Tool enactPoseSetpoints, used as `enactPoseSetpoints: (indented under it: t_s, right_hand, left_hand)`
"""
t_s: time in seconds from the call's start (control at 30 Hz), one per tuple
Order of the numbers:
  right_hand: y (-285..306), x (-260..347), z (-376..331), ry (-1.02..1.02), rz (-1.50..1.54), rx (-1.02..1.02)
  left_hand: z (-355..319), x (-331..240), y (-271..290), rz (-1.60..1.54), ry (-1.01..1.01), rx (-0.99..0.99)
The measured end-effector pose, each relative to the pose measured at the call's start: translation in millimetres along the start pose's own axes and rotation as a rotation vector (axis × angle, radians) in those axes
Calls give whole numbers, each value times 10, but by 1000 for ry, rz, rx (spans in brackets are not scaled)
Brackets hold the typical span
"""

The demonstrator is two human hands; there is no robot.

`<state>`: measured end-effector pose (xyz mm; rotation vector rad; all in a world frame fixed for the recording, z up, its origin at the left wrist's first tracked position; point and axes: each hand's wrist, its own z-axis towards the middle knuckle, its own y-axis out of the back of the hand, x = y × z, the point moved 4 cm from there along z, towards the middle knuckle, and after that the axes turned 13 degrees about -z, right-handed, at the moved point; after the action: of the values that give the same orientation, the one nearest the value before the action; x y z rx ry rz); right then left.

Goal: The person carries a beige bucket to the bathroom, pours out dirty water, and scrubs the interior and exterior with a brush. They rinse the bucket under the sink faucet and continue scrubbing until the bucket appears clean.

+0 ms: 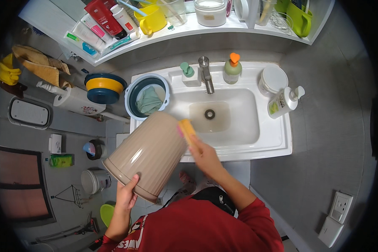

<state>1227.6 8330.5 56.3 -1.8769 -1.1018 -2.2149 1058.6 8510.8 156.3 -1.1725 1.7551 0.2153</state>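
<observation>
Sink (pixel 239 145) front edge | left hand (pixel 126 194) grips bin (pixel 149 153) rim | right hand (pixel 206 156) clamps sponge (pixel 187 130) on bin

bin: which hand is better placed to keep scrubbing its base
Right. The right hand already holds the yellow sponge against the beige bin beside the sink, while the left hand grips its rim.

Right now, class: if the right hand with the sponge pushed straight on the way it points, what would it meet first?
Probably the sink basin: the right hand presses its yellow sponge beside the beige bin and points up toward the drain. Depth is unclear.
</observation>
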Motion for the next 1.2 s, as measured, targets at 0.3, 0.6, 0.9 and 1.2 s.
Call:
enactPoseSetpoints:
  t_s: [0.3,0.6,0.9,1.2]
  right_hand:
    - [-199,18,375,112,-84,-127]
    - [-40,150,343,93,-121,-11]
    - [250,-169,322,-71,70,-43]
    - [106,-95,169,-165,337,68]
  left_hand:
    - [19,-17,-9,93,32,-25]
    - [45,12,38,322,60,16]
    - [91,-312,-54,190,80,-3]
    - [563,-504,600,-171,271,5]
